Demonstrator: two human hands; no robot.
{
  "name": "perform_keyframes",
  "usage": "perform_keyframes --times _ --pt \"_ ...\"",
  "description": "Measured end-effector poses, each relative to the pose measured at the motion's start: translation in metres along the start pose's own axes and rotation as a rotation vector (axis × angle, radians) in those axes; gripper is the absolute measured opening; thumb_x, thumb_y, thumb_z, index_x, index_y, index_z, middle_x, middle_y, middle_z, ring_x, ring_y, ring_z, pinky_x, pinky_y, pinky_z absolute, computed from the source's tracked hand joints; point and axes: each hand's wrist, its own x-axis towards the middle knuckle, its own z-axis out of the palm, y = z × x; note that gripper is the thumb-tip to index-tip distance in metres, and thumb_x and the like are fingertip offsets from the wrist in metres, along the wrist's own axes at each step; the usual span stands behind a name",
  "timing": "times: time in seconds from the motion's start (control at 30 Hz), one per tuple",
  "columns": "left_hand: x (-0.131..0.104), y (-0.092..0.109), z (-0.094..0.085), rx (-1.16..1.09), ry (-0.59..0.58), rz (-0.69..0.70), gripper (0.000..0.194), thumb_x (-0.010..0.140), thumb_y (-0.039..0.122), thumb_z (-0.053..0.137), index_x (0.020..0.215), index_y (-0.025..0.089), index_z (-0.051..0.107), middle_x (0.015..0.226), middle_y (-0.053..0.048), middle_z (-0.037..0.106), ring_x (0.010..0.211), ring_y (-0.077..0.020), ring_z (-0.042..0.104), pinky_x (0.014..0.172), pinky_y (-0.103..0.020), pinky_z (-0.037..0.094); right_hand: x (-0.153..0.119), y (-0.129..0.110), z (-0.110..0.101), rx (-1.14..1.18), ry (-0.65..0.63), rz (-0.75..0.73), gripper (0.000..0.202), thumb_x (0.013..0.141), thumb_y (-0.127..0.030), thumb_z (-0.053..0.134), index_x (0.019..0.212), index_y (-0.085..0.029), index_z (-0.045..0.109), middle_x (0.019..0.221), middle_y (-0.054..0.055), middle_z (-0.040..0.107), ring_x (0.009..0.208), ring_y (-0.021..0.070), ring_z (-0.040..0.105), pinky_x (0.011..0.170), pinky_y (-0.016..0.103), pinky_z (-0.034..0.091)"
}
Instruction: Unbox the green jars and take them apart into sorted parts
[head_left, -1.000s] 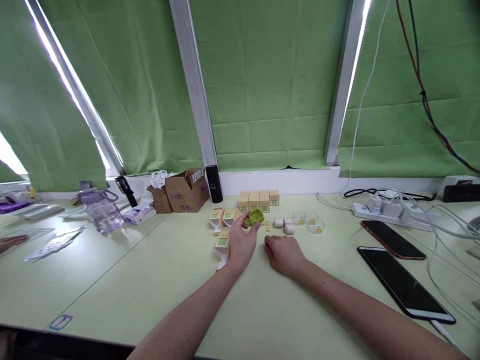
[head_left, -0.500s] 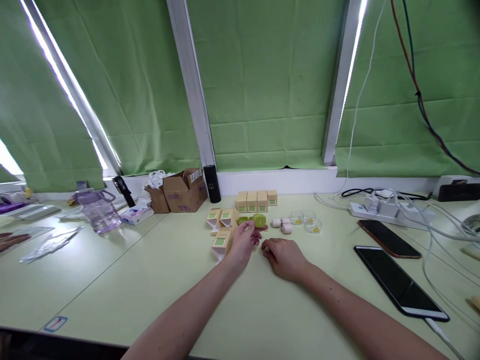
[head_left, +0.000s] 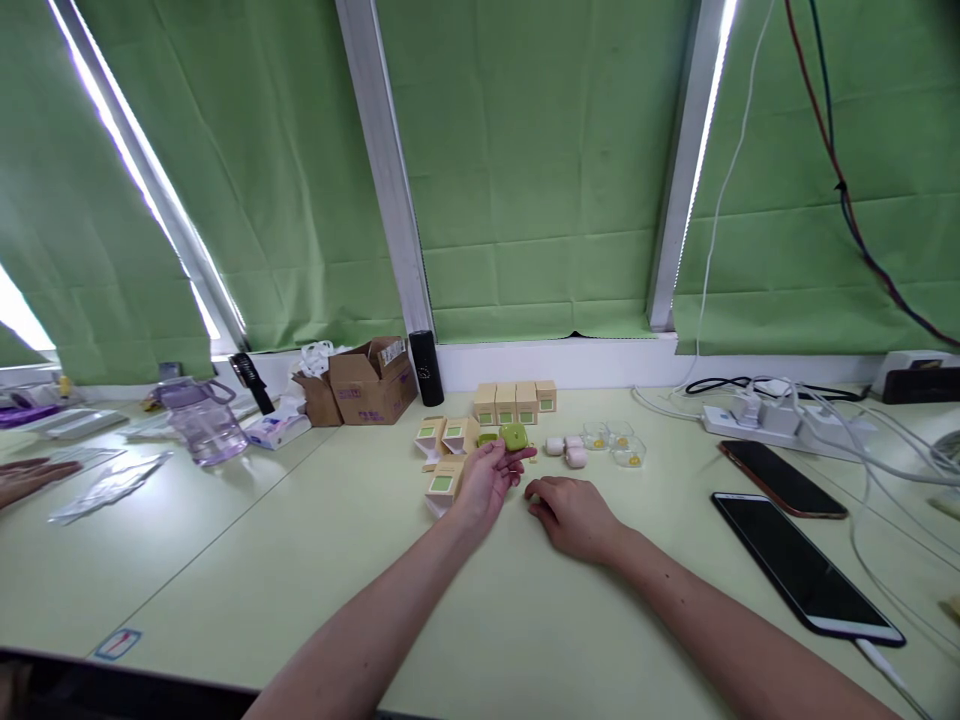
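Observation:
My left hand (head_left: 486,482) is turned partly palm up, its thumb and fingers holding a small rounded green case (head_left: 514,436). Just behind it, partly hidden, sits another green piece (head_left: 487,438). Beside this hand on the left stand three small kraft boxes with their ends open, one of them a nearer box (head_left: 444,482). My right hand (head_left: 571,515) rests on the table with its fingers curled in; nothing shows in them, though their undersides are hidden. Beyond it lie several pale pink-white marshmallow-like pieces (head_left: 575,457) and three clear dishes (head_left: 628,452) with yellow spots.
A row of several kraft boxes (head_left: 505,402) stands at the back. Phones (head_left: 806,565), a power strip (head_left: 757,425) and cables lie on the right. A brown carton (head_left: 373,385), black cylinder (head_left: 426,368) and clear bottle (head_left: 202,425) stand left. Another person's hand (head_left: 37,478) is at far left.
My left hand has rolled further open toward palm up, and the green case has tilted and shifted slightly left in it. My right hand has stayed in place.

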Motion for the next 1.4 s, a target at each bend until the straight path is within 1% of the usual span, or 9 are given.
perform_keyframes --times 0.1,0.23,0.37,0.57,0.67,0.83,0.97,1.13,1.4 --pt "0.002 0.006 -0.004 0.415 0.093 0.209 0.026 0.09 0.043 0.067 0.083 0.02 0.057 0.088 -0.01 0.077 0.068 -0.0166 0.061 0.064 -0.028 0.043 0.0 0.001 0.0 0.005 -0.001 0.003 0.022 0.095 -0.021 0.053 0.111 -0.025 0.068 0.106 0.004 0.076 0.095 0.0208 0.07 0.07 0.028 0.039" --pt "0.001 0.016 -0.011 1.121 0.195 0.623 0.013 0.09 0.031 0.064 0.082 0.024 0.071 0.088 -0.005 0.076 0.091 -0.0257 0.062 0.086 -0.041 0.043 0.0 0.0 0.0 0.01 -0.006 0.01 0.024 0.096 -0.02 0.052 0.112 -0.025 0.068 0.107 0.004 0.077 0.095 0.0206 0.07 0.07 0.028 0.038" --pt "0.001 0.019 -0.014 1.476 0.189 0.825 0.015 0.09 0.027 0.065 0.084 0.03 0.078 0.093 -0.006 0.078 0.107 -0.032 0.054 0.097 -0.05 0.036 0.0 0.0 0.0 0.014 -0.007 0.011 0.025 0.096 -0.02 0.051 0.113 -0.025 0.069 0.108 0.004 0.077 0.096 0.0208 0.07 0.07 0.028 0.038" --pt "0.011 0.01 -0.017 1.518 0.079 0.836 0.027 0.088 0.03 0.068 0.062 0.027 0.073 0.072 -0.012 0.07 0.101 -0.0341 0.053 0.094 -0.051 0.034 0.0 -0.001 -0.002 0.003 -0.004 0.014 0.024 0.096 -0.02 0.052 0.112 -0.025 0.069 0.107 0.004 0.077 0.095 0.0202 0.07 0.071 0.028 0.039" --pt "0.015 0.004 -0.015 1.582 0.044 0.817 0.028 0.088 0.031 0.068 0.062 0.025 0.071 0.064 -0.013 0.065 0.097 -0.0337 0.054 0.092 -0.05 0.035 0.0 -0.002 -0.004 -0.001 -0.004 0.016 0.025 0.095 -0.018 0.051 0.112 -0.025 0.069 0.106 0.004 0.077 0.095 0.0201 0.07 0.071 0.028 0.039" --pt "0.015 0.004 -0.008 2.044 0.023 0.621 0.023 0.086 0.012 0.059 0.069 0.02 0.073 0.076 -0.015 0.072 0.099 -0.033 0.054 0.087 -0.046 0.036 0.001 -0.003 -0.005 0.01 -0.031 0.026 0.025 0.095 -0.019 0.05 0.112 -0.025 0.068 0.108 0.004 0.076 0.097 0.0207 0.07 0.072 0.028 0.039" --pt "0.012 0.01 -0.002 2.183 -0.023 0.473 0.02 0.084 0.006 0.058 0.08 0.017 0.074 0.086 -0.014 0.075 0.103 -0.0326 0.054 0.086 -0.045 0.033 0.001 -0.002 -0.004 0.016 -0.038 0.028 0.025 0.095 -0.02 0.05 0.112 -0.025 0.068 0.108 0.004 0.076 0.096 0.0214 0.07 0.071 0.028 0.038" --pt "0.006 0.014 0.001 2.166 0.002 0.541 0.024 0.083 0.002 0.055 0.093 0.017 0.071 0.089 -0.014 0.074 0.104 -0.0322 0.054 0.087 -0.045 0.032 0.001 -0.001 -0.002 0.015 -0.032 0.022 0.026 0.095 -0.02 0.049 0.113 -0.025 0.068 0.108 0.004 0.076 0.096 0.0214 0.07 0.071 0.029 0.037" --pt "0.002 0.029 -0.002 2.046 0.071 0.635 0.033 0.081 -0.003 0.048 0.092 0.019 0.07 0.092 -0.014 0.075 0.101 -0.0318 0.055 0.085 -0.045 0.031 0.001 0.001 -0.001 0.02 -0.033 0.021 0.026 0.096 -0.021 0.049 0.114 -0.024 0.067 0.109 0.005 0.076 0.096 0.0219 0.069 0.071 0.029 0.037"
